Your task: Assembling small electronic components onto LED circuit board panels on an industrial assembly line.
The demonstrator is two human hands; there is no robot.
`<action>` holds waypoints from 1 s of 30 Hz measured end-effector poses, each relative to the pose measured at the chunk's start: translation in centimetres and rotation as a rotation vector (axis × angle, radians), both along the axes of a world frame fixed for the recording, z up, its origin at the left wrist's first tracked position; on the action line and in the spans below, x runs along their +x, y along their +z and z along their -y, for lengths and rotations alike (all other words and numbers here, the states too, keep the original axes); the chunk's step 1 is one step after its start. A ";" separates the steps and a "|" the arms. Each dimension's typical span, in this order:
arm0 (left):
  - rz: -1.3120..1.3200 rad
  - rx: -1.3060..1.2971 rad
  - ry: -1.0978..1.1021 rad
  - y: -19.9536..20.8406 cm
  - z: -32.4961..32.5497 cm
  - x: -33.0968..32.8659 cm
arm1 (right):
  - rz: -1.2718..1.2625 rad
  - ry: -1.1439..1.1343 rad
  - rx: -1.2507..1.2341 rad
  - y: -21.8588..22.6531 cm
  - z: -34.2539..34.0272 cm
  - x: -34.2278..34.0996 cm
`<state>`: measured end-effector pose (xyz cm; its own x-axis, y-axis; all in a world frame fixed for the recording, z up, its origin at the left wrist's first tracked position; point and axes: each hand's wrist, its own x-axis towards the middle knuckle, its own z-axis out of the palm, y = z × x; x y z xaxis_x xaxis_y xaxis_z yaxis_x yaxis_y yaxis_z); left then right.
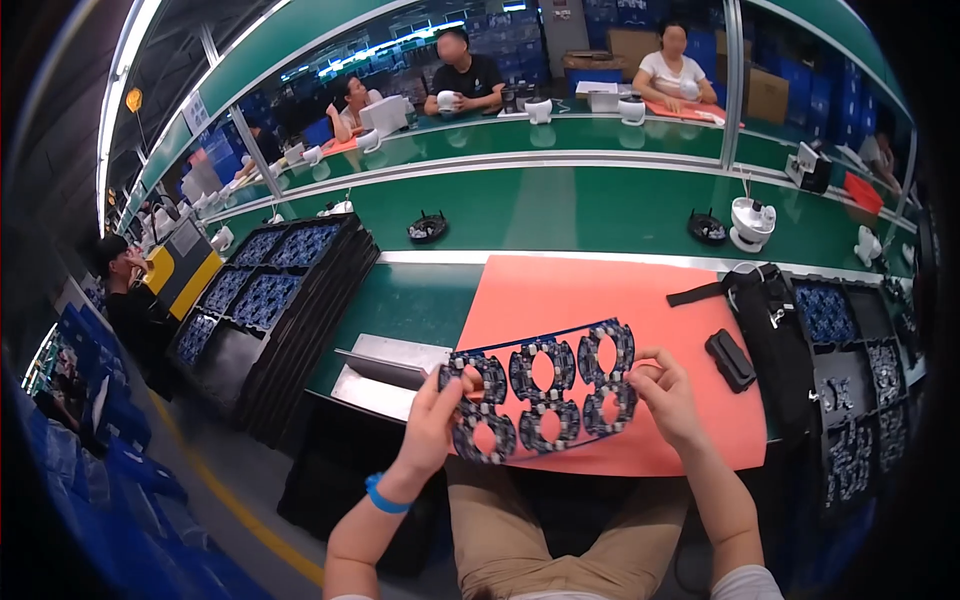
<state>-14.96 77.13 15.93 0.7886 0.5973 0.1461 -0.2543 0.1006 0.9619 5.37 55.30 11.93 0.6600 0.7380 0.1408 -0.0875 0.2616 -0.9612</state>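
Over an orange-pink mat [620,290], I hold up a panel of several ring-shaped dark blue circuit boards [543,398], joined by thin strips. The panel is slightly tilted, its right end higher. My left hand [436,415] grips its left end, thumb on the front face; a blue band circles that wrist. My right hand [664,396] pinches the right edge between thumb and fingers. Just beyond my left hand, a grey metal fixture with an upright plate [385,368] rests on the green bench. A small black block-shaped object [730,361] lies on the mat to the right.
Stacked black trays [318,290] of blue boards stand at left. A black bag [765,320] and another compartment tray [835,365] are at right. Beyond runs a green counter [560,205] holding black round parts and a white device [752,222]. Several people sit across it.
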 end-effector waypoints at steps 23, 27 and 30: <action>-1.273 1.379 0.936 1.2 -31.3 -1.5 | -0.102 0.043 -0.129 -3.6 -5.9 6.0; -1.447 1.257 0.860 0.6 -30.9 -0.9 | -0.100 0.024 -0.135 -4.0 -5.6 6.6; -1.419 1.190 0.836 1.4 -31.1 -0.8 | -0.100 0.016 -0.148 -3.7 -5.4 6.5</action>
<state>-15.78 108.19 17.30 0.3151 0.8960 0.3130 0.9460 -0.3230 -0.0275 11.92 60.69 8.19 0.6530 0.7565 -0.0360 -0.1877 0.1156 -0.9754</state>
